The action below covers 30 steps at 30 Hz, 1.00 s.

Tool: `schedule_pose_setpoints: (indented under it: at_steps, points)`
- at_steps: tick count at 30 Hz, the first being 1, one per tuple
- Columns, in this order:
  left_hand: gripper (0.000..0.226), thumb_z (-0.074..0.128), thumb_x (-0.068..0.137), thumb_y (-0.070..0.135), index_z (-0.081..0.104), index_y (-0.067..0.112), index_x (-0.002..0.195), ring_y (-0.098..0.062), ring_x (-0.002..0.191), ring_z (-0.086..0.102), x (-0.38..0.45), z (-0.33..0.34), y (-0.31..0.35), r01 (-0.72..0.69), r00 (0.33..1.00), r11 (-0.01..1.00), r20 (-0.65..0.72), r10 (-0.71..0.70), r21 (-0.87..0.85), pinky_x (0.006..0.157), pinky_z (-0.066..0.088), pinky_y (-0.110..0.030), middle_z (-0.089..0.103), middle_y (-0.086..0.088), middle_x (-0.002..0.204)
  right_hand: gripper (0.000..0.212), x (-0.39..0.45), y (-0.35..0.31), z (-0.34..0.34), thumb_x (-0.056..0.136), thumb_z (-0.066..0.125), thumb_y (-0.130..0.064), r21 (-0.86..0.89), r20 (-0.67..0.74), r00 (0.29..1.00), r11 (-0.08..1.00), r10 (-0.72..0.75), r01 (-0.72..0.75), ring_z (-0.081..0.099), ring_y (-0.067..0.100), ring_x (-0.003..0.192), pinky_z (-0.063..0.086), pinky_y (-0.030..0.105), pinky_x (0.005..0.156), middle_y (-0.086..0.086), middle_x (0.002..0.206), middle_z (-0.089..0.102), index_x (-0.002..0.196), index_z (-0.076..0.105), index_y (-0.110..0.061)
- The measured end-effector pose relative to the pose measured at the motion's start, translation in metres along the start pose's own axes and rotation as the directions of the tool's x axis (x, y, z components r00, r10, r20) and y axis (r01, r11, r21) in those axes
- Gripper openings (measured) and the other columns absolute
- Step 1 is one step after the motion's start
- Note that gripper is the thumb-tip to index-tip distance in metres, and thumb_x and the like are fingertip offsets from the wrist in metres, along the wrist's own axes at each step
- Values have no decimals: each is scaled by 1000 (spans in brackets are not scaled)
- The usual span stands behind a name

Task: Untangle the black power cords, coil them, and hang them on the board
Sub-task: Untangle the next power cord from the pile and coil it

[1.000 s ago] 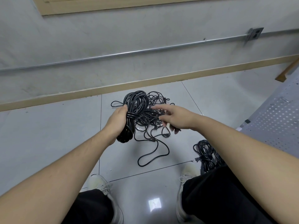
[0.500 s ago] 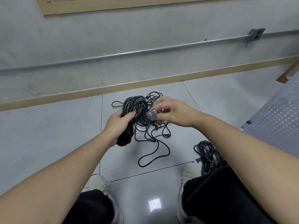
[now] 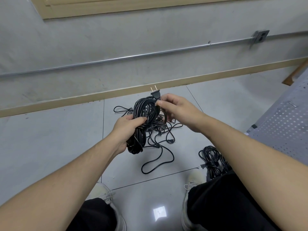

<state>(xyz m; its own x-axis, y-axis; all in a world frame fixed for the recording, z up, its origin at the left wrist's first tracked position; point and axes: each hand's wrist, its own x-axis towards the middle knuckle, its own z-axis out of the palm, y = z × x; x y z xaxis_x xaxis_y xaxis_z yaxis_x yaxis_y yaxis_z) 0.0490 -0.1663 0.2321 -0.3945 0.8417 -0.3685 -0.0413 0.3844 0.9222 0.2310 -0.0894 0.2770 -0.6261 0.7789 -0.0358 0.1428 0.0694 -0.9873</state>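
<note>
**A:** so where's the cord at in this one?

**B:** The coiled black cord (image 3: 141,124) is up in the air in front of the person, a thick bundle of loops. The left hand (image 3: 126,129) has its grip wrapped right around the middle of the bundle, fingers curled over the strands, with loops sticking out above and below the fist.

**A:** and the other hand?

**B:** The right hand (image 3: 176,110) is pinching the cord just below the plug (image 3: 156,95), thumb and forefinger closed on it. The plug stands upright at the top of the coil, its two brass prongs pointing up and away from the person.

**A:** anything else lying around?

**B:** Yep. Right under the hands there's a loose tangle of cords (image 3: 160,139) on the floor (image 3: 66,139), with one long loop snaking toward the person's feet. A second coiled bundle (image 3: 211,160) sits on the floor by the right shoe (image 3: 193,179), a small plug poking out its left side, partly hidden behind the right leg. The left shoe (image 3: 103,190) is just visible too.

**A:** the board?

**B:** The perforated board (image 3: 283,124) is off at the right edge, well apart from the hands. Behind everything is a grey wall with a metal conduit (image 3: 116,58) running to a wall socket (image 3: 260,36), and a tan baseboard (image 3: 83,99).
</note>
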Motion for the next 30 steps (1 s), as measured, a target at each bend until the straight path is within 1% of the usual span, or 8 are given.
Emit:
schedule_pose_setpoints:
  at_steps: [5, 8, 10, 13, 17, 21, 27, 30]
  points:
    - [6, 72, 89, 17, 74, 14, 93, -13, 52, 63, -8, 4, 8, 43, 999, 996, 0, -44, -78, 47, 47, -21, 73, -5, 76, 22, -2, 7, 0, 104, 57, -25, -130, 165, 976, 984, 143, -122, 55, 13, 61, 48, 30, 71, 3, 69, 63, 86, 65, -16]
    - [5, 74, 86, 17, 74, 15, 91, -12, 58, 66, -10, 4, 10, 19, 1000, 997, 8, -18, -72, 48, 48, -20, 74, -5, 78, 27, -2, 4, 4, 102, 60, -31, -207, 179, 957, 959, 230, -191, 57, 15, 65, 49, 34, 78, 1, 66, 64, 82, 71, -17]
    - [4, 71, 89, 14, 74, 15, 88, -12, 56, 65, -14, 6, 11, -3, 1000, 998, 25, 4, -56, 46, 47, -19, 75, -5, 76, 28, -2, 0, 7, 100, 62, -33, -253, 174, 941, 937, 290, -242, 58, 16, 66, 49, 32, 75, 1, 65, 65, 81, 73, -16]
    - [15, 65, 93, 15, 70, 18, 79, -11, 46, 55, -21, 8, 13, 1, 999, 1000, 51, 0, -28, 40, 41, -18, 68, -1, 67, 30, -2, -3, 9, 98, 64, -36, -257, 155, 910, 905, 385, -339, 57, 15, 63, 50, 26, 68, 0, 66, 67, 81, 75, -14]
    - [13, 66, 91, 15, 72, 15, 80, -11, 44, 55, -23, 9, 17, 1, 999, 999, 34, 1, -47, 40, 40, -18, 71, -2, 67, 29, -1, -7, 14, 95, 65, -35, -198, 71, 921, 910, 383, -363, 54, 15, 58, 48, 28, 65, -2, 61, 64, 75, 72, -15]
    - [5, 71, 89, 19, 73, 15, 89, -10, 50, 60, -19, 8, 13, -15, 1000, 1000, 14, 16, -26, 46, 45, -22, 70, -2, 74, 29, 2, -9, 20, 93, 64, -29, -201, -57, 937, 915, 344, -349, 53, 13, 52, 54, 29, 56, -3, 55, 58, 67, 66, -16]
    - [6, 72, 90, 16, 73, 18, 85, -11, 62, 65, -17, 14, 6, -94, 995, 996, -35, 94, -3, 57, 52, -24, 71, 4, 71, 29, 6, -14, 14, 92, 64, -30, -223, -81, 897, 869, 435, -442, 48, 6, 40, 51, 22, 51, -10, 49, 54, 66, 65, -18]
    - [3, 73, 89, 15, 73, 18, 89, -10, 69, 67, -13, 10, 4, -162, 986, 985, -12, 163, 64, 64, 53, -24, 72, 7, 74, 27, 5, -12, 12, 91, 67, -31, -203, -91, 895, 872, 437, -446, 49, 6, 43, 50, 21, 50, -10, 50, 56, 68, 70, -18]
